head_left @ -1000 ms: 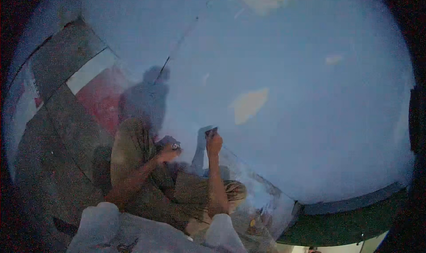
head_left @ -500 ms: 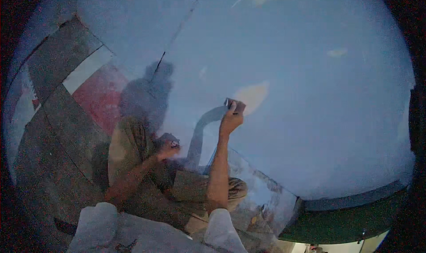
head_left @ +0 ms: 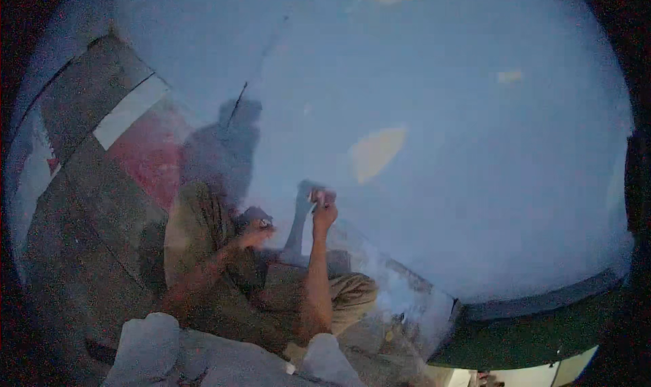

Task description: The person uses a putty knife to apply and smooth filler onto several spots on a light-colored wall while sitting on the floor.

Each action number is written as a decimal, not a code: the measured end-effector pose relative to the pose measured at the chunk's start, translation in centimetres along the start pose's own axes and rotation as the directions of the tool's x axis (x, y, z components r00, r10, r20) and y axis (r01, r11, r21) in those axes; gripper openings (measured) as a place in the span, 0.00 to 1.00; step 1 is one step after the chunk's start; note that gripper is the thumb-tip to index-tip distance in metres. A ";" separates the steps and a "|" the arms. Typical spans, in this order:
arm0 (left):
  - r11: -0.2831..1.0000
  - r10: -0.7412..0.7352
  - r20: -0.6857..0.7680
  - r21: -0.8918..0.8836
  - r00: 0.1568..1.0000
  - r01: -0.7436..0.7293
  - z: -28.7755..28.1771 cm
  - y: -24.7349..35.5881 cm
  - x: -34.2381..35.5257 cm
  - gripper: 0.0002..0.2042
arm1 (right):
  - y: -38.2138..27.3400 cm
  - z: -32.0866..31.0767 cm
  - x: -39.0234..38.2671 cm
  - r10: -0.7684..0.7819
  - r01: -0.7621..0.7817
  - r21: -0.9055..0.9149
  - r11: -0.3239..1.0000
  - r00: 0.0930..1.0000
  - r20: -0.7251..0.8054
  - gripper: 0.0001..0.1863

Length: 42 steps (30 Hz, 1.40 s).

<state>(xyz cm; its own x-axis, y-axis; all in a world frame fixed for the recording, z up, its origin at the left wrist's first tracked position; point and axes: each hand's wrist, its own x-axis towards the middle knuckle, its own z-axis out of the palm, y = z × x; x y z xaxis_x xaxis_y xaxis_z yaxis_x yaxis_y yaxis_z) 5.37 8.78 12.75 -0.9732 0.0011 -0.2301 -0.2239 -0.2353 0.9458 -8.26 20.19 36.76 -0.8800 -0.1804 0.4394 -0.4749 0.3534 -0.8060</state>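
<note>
My right hand (head_left: 324, 214) is raised close to a large pale blue-white surface (head_left: 461, 170). Its fingers are closed on a small brown flat piece (head_left: 325, 197) that looks like folded sandpaper. Left of it and lower, my left hand (head_left: 256, 235) stays near my bent knee, its fingers curled. A small shiny bit (head_left: 266, 222) shows at those fingers; what it belongs to is too dark to tell. A cream patch (head_left: 380, 155) with a pointed end marks the surface above and right of my right hand.
Grey panels (head_left: 74, 224) lie to the left, with a red area (head_left: 152, 153) and a white strip (head_left: 131, 112) beside them. A dark green edge (head_left: 522, 343) curves along the lower right. Whitish dust or haze (head_left: 400, 288) hangs by my knee. A thin dark crack (head_left: 237, 101) runs upward.
My right hand has come down and to the left with the brown piece, away from the cream patch, which now shows whole. My left hand has hardly moved.
</note>
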 end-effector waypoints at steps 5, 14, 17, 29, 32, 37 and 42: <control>0.999 -0.008 0.054 0.035 0.998 0.006 1.0 0.0 1.1 0.21 | -7.6 -3.1 8.2 0.055 -0.024 0.144 0.989 0.975 -0.217 0.22; 0.992 -0.049 0.044 -0.113 0.998 0.053 -0.3 -2.5 -0.3 0.16 | -3.7 2.2 5.5 0.059 -0.031 0.084 0.996 0.935 -0.351 0.13; 0.998 0.041 0.168 -0.062 0.985 -0.031 4.4 3.5 3.3 0.17 | 7.9 -4.1 5.6 0.002 0.019 0.078 0.997 0.966 -0.257 0.10; 1.000 -0.022 0.134 -0.003 0.991 0.023 0.4 2.8 -0.8 0.21 | -11.1 -2.2 10.7 0.068 -0.072 0.001 0.997 0.941 -0.331 0.19; 1.000 -0.025 0.158 0.007 0.987 0.024 1.1 3.7 -0.8 0.22 | -6.3 -1.3 12.1 -0.186 0.201 -0.001 0.980 0.902 -0.389 0.15; 0.990 0.025 0.490 -0.132 0.872 0.046 1.4 4.5 2.4 0.23 | 7.8 -3.4 6.2 -0.299 0.102 -0.631 0.769 0.930 -0.215 0.12; 0.825 0.403 0.558 -0.564 0.726 -0.025 -1.5 -0.4 5.7 0.20 | 7.4 -3.3 1.4 0.010 -0.011 -0.007 1.000 0.992 -0.124 0.15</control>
<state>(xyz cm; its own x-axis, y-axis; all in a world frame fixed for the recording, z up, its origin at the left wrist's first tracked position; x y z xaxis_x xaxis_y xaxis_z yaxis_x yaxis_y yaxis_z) 0.02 7.47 10.69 -0.8262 0.4479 0.3416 -0.1307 -0.7423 0.6572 -12.97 25.55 32.76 -0.8767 -0.0614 0.4771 -0.4650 0.3621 -0.8079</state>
